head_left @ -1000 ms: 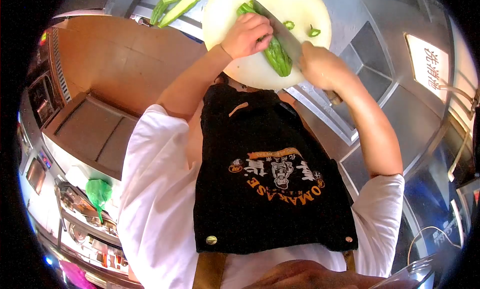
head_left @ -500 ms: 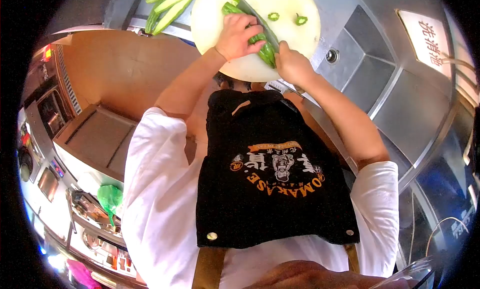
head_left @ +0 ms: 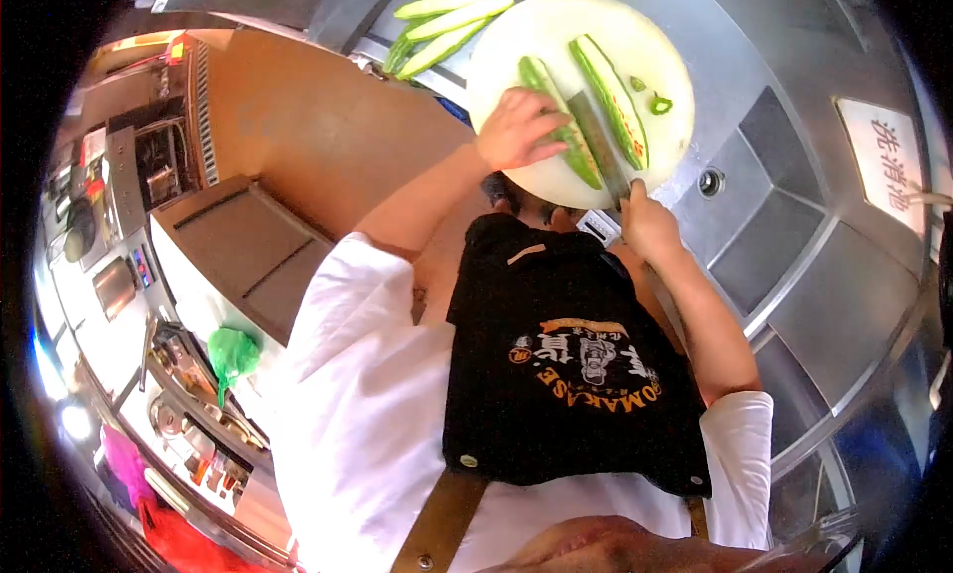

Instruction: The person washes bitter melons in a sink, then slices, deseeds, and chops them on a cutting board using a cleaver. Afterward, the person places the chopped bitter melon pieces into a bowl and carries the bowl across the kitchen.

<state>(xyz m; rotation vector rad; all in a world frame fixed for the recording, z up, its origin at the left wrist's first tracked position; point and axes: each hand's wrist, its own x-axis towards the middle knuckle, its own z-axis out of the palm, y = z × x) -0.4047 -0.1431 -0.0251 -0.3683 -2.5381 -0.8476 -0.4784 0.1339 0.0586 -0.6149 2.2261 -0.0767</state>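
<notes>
On the round pale cutting board (head_left: 516, 37), a green gourd lies split lengthwise into two pieces. My left hand (head_left: 521, 129) rests on the left piece (head_left: 584, 161), its fingers bent over the top and somewhat apart. In my right hand (head_left: 650, 220) is the handle of a knife (head_left: 599, 141), whose blade lies between the two pieces. The right piece (head_left: 611, 96) shows its pale cut face and reddish seeds. Two small green end bits (head_left: 661, 104) sit near the board's right side.
Several cut gourd lengths (head_left: 452, 22) lie beyond the board's left edge. A steel sink with a drain (head_left: 711, 182) is on the right, below a white sign (head_left: 882, 156). A green bag (head_left: 232, 357) hangs at the lower left.
The gourd, whole-looking before under the knife, now lies in two long pieces, the right one apart with its cut face showing. The view has shifted, so the board appears further right and lower.
</notes>
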